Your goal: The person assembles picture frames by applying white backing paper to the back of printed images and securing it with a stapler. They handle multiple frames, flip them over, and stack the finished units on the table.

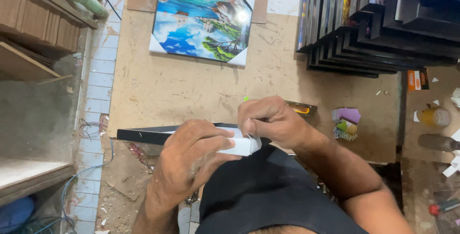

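board: brown work board [182, 90] on tiled floor, stack of black frames [373, 32] at top right
picture: landscape print [201, 20], white corner guards, lying flat
frame: black frame [143, 134] under both hands
left hand [191, 159]: fingers curled over white corner piece [244, 145]
right hand [273, 121]: pinches its upper edge

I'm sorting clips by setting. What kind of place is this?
Probably a picture-framing workshop. A framed landscape picture with white corner guards lies on the board worktop, black frames stand stacked, and both hands fit a white corner piece onto a frame.
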